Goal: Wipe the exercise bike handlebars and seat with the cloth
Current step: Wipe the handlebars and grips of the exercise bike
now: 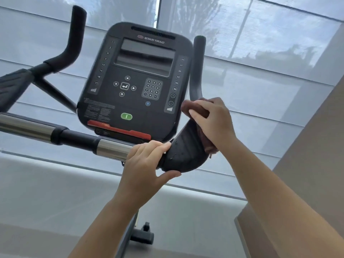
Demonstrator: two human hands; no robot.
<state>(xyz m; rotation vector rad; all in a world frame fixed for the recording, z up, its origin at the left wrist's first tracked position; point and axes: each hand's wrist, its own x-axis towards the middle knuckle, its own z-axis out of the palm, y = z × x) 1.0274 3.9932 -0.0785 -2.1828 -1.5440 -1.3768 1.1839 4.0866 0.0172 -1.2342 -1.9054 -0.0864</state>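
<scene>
Pressing a brown cloth [188, 106] with the right hand [211, 119] against the bend of the black handlebar [183, 157], just beside the console [137, 81] — gripping the same bar lower down with the left hand [146, 162], next to the chrome tube [111, 149].

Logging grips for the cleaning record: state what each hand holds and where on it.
The right hand grips the brown cloth, bunched against the bend of the right handlebar. The left hand grips that handlebar's lower end, beside the chrome bar.

handlebar tube [111, 148]: glossy chrome metal | elbow pad [183, 155]: matt black, dimpled | cloth [200, 109]: brown soft fabric | console [137, 112]: matt plastic
</scene>
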